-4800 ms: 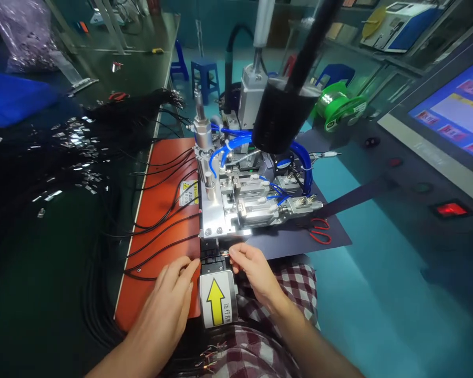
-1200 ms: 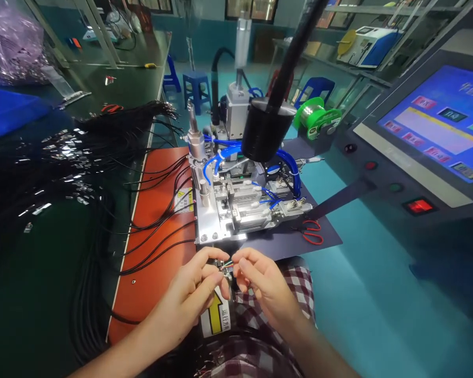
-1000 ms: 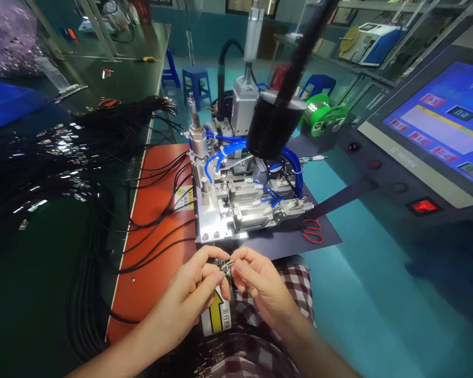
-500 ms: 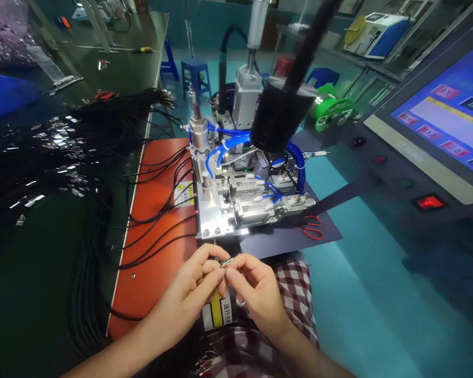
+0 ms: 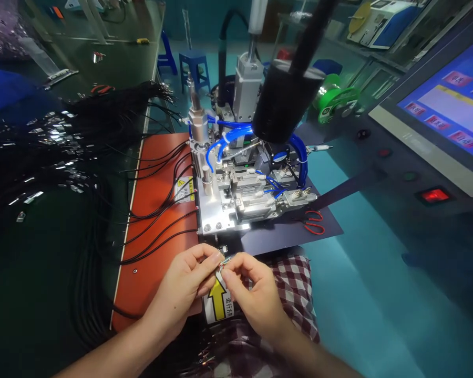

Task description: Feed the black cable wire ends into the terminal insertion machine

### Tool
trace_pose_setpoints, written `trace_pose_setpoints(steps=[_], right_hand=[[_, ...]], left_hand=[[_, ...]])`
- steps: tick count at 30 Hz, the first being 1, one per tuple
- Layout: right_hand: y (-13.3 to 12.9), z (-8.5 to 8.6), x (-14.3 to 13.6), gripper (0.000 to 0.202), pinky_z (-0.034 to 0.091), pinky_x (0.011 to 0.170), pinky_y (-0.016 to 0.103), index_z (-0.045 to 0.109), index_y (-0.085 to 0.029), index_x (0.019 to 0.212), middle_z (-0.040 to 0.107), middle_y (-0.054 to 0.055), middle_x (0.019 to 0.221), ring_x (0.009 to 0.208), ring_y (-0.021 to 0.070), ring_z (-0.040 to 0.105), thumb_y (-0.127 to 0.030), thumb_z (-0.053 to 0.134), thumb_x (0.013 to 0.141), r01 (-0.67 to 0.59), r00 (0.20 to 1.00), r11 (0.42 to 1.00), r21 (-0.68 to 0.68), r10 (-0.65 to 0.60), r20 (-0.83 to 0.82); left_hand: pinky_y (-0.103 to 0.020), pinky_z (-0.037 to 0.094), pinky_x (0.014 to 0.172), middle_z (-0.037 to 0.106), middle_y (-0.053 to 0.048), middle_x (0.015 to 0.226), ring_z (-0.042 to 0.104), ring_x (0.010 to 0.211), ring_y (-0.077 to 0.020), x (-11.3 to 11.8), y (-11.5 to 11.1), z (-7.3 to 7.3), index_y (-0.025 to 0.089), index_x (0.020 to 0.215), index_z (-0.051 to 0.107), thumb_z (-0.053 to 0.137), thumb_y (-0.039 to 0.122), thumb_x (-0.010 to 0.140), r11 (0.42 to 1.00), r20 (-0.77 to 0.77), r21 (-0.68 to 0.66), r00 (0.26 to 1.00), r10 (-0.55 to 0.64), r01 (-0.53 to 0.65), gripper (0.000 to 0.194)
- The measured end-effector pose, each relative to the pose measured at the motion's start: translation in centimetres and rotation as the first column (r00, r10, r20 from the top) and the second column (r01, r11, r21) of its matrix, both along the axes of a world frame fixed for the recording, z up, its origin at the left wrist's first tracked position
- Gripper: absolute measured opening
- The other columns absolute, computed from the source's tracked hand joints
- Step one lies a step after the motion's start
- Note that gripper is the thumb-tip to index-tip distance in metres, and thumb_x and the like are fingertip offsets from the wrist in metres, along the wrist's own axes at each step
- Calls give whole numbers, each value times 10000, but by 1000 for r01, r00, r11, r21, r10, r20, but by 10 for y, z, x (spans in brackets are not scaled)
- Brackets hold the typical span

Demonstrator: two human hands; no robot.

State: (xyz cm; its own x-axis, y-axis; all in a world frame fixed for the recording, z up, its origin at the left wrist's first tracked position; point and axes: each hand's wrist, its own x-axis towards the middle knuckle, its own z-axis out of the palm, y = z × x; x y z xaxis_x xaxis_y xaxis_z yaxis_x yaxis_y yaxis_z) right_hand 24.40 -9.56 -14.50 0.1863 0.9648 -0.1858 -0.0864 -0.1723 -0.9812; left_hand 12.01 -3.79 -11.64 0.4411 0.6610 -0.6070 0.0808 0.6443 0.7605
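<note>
Both hands meet in front of the metal machine [image 5: 256, 199], pinching thin coloured wire ends [image 5: 224, 263] between them. My left hand [image 5: 189, 281] is closed, its thumb and forefinger pressed on the wires. From the other side my right hand [image 5: 254, 294] grips the same wires with thumb and fingertips. Green, red and white strands show in the small gap; the rest of the cable is hidden by the fingers. Below the hands lies a label with a yellow arrow [image 5: 218, 302]. More black cables with bare coloured ends [image 5: 207, 358] rest on the checked cloth over my lap.
Several black cables [image 5: 165, 205] run across the orange board [image 5: 153, 252] into the machine's left side. A large cable heap [image 5: 55, 142] covers the left table. Red-handled scissors [image 5: 314, 222] lie right of the machine. A black nozzle [image 5: 286, 102] hangs above; a touchscreen [image 5: 449, 110] stands at right.
My left fingers have shifted, the thumb now closer to the forefinger on the wires. More of the yellow arrow label shows beneath. The camera view has moved slightly.
</note>
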Motion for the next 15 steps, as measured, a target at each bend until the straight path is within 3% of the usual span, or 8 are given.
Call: trace_pose_setpoints(steps=[8,15], right_hand=[[3,3,11,170,370,500,230,560,-170,667,506,-36,578,504,93,438,-257,602,807,-22,999,1000,-22,22,-32],[11,-1,22,194,333,465,207,576,-170,732,504,-48,575,468,74,421,-343,651,778,-51,920,997,-53,26,-392]], left_hand=[[-172,133,413,287,103,420,179,422,-41,-5,4,-5,161,763,563,634,356,795,999,55,-18,997,-50,51,210],[-181,133,432,328,98,408,186,404,-31,-7,5,-2,160,755,558,623,352,805,996,84,-54,994,-65,70,210]])
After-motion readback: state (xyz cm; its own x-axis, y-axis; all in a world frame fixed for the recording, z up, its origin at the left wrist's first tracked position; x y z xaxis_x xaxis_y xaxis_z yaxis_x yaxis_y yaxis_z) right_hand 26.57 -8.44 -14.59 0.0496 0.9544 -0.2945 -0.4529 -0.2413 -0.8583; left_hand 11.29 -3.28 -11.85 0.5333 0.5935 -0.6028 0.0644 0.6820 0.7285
